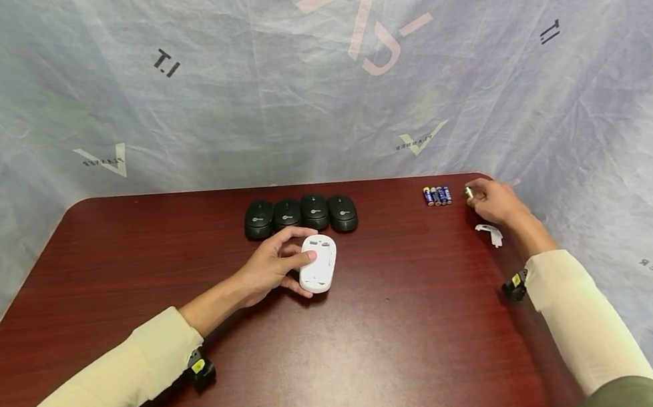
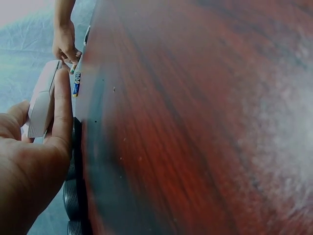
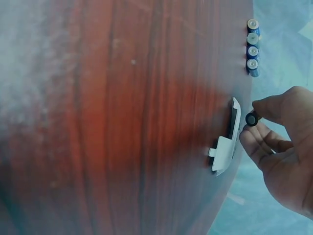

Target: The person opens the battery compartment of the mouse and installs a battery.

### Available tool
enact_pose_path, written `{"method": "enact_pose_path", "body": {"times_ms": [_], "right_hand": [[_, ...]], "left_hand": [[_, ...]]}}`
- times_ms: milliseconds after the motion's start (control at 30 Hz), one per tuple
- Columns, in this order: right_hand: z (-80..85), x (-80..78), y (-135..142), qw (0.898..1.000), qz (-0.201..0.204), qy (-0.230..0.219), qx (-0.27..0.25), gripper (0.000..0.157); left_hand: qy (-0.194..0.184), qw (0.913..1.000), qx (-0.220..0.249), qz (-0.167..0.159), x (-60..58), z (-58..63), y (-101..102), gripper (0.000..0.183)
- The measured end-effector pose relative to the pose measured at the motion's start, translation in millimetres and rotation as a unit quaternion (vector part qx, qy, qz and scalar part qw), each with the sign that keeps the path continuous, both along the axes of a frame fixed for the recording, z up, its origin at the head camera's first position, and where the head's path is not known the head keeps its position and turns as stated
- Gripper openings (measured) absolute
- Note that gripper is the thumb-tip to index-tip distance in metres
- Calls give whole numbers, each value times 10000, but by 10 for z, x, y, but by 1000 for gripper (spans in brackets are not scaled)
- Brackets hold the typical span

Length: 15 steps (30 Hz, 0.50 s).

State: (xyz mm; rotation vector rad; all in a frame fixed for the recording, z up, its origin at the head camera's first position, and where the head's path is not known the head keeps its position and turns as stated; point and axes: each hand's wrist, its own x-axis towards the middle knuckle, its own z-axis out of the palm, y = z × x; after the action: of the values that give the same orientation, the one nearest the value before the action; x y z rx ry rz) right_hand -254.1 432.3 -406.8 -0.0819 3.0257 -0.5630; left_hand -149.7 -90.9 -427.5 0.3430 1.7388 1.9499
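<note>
My left hand (image 1: 265, 268) grips a white computer mouse (image 1: 319, 266) by its sides, underside up, with the thumb across it. The battery compartment of the mouse lies uncovered. At the table's far right, my right hand (image 1: 494, 201) pinches a battery (image 1: 469, 192) between thumb and fingers; in the right wrist view only the dark end of this battery (image 3: 251, 119) shows. A white battery cover (image 1: 491, 234) lies on the table just nearer than the right hand. To that hand's left stands a row of several blue batteries (image 1: 437, 195).
Several black mice (image 1: 301, 215) sit side by side near the back of the dark red wooden table (image 1: 345, 362), just beyond the left hand. A grey cloth (image 1: 265, 89) hangs behind the table and along its sides.
</note>
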Motion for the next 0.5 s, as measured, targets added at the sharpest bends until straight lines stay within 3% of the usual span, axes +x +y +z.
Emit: {"method": "enact_pose_path", "body": {"times_ms": [267, 500], "right_hand": [[22, 129, -74, 9987, -155, 424, -256, 45], [20, 243, -123, 9962, -48, 787, -356, 43]], "left_hand": [[-14, 10000, -23, 15, 9, 18, -24, 54], [-23, 10000, 12, 59, 12, 30, -60, 57]]}}
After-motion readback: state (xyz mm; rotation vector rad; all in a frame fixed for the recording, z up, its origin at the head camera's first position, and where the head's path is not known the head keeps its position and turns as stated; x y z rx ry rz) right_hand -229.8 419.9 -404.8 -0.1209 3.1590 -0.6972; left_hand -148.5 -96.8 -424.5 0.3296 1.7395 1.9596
